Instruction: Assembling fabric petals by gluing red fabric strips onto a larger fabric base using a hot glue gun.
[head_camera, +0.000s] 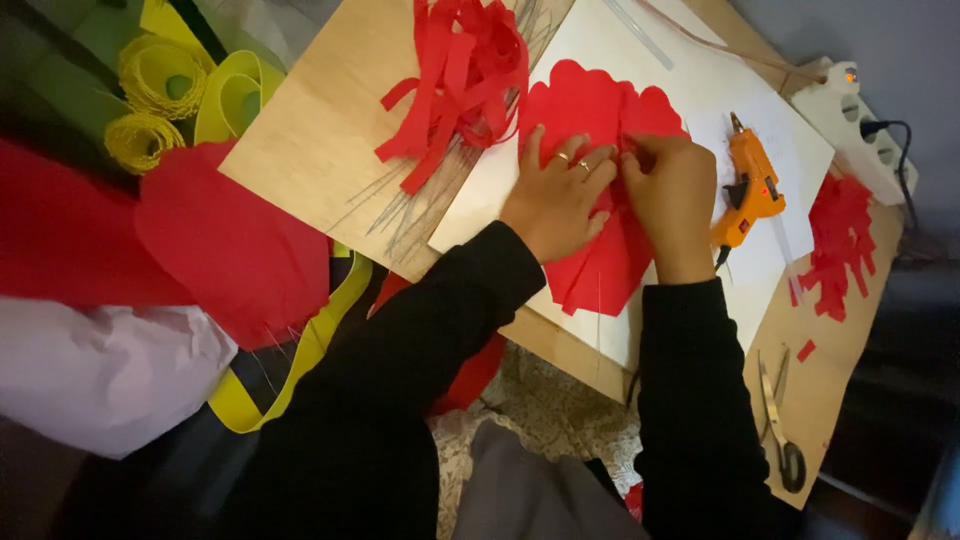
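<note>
A large red scalloped petal shape (585, 105) lies on a white sheet (690, 80) on a wooden board. My left hand (556, 195) rests flat on the red petal, fingers spread, rings on two fingers. My right hand (672, 195) is beside it with fingers curled, pinching at the petal's surface near a thin wire; what it pinches is hidden. An orange glue gun (750, 185) lies on the white sheet just right of my right hand.
A heap of red paper strips (465, 65) and thin wires lie at the board's top. Red scraps (838, 240) and scissors (780, 425) sit at right, a white power strip (860, 120) beyond. Yellow rolled foam (165, 85) and red petals (235, 245) lie at left.
</note>
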